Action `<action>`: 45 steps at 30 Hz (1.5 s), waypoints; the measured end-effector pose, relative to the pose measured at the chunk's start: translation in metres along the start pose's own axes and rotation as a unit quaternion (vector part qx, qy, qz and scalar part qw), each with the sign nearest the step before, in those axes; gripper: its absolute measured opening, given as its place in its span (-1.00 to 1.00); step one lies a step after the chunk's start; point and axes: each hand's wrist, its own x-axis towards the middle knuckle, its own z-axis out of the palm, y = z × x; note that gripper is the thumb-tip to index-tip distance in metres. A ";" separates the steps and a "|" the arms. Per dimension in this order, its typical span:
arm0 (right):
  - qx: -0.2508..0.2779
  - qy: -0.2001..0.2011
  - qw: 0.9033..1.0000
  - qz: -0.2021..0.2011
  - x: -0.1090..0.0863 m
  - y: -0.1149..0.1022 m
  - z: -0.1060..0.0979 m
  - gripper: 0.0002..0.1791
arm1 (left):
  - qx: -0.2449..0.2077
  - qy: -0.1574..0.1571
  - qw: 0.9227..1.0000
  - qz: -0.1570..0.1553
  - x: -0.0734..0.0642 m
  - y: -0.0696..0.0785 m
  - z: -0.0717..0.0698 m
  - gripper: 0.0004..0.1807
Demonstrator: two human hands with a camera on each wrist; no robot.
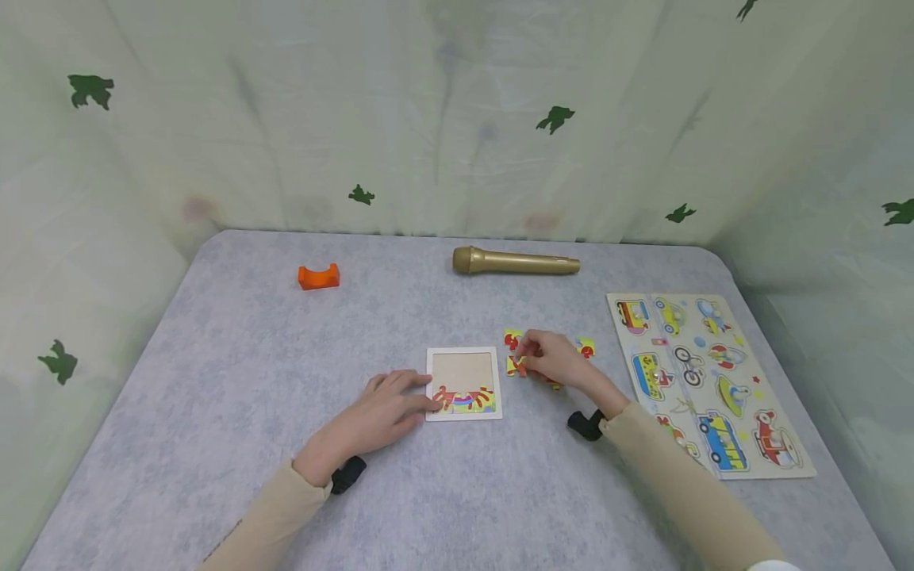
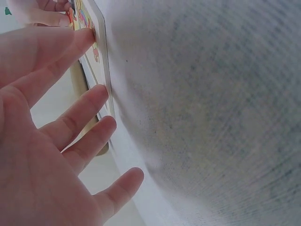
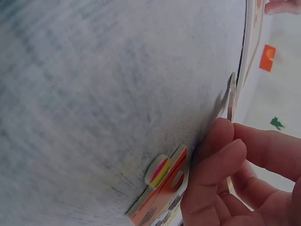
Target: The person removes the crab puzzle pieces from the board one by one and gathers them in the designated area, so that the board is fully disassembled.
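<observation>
My left hand (image 1: 389,408) lies at the left side of a small square puzzle tray (image 1: 462,369), fingers extended and spread. In the left wrist view, its fingertips (image 2: 96,94) touch the tray's edge. Crab-patterned pieces (image 1: 464,400) fill the tray's lower strip; above them the wooden base is bare. To the right of the tray, my right hand (image 1: 553,357) pinches a puzzle piece (image 3: 231,99), seen nearly edge-on in the right wrist view. Around that hand lie loose red and yellow puzzle pieces (image 1: 585,346), some partly hidden beneath it. Another loose piece (image 3: 162,188) shows below the fingers.
A larger vehicle puzzle board (image 1: 685,408) lies at the right of the table. Toward the back edge are a gold microphone (image 1: 517,262) and an orange curved block (image 1: 319,277). A pale curtain (image 1: 300,119) with green leaf shapes surrounds the table's back and sides.
</observation>
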 end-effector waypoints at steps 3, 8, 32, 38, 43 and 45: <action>-0.009 -0.005 1.000 0.009 0.002 -0.001 0.001 -0.96 | 0.001 0.003 1.000 0.000 0.000 0.000 0.001 -0.71; -0.017 -0.013 1.000 0.020 0.004 -0.003 0.001 -0.96 | 0.000 0.004 1.000 0.001 0.001 0.000 0.001 -0.71; -0.010 -0.047 0.992 -0.117 -0.001 -0.020 0.015 -0.90 | 0.024 -0.019 0.997 0.066 0.016 0.006 0.004 -0.64; -0.043 -0.086 0.988 -0.124 -0.006 -0.027 0.030 -0.79 | 0.025 -0.043 0.995 0.089 0.020 0.015 0.010 -0.60; -0.064 -0.091 0.986 -0.122 -0.010 -0.035 0.034 -0.69 | 0.028 -0.046 0.994 0.091 0.020 0.018 0.013 -0.58; -0.061 -0.095 0.987 -0.117 -0.011 -0.037 0.036 -0.67 | 0.027 -0.045 0.995 0.089 0.020 0.018 0.013 -0.58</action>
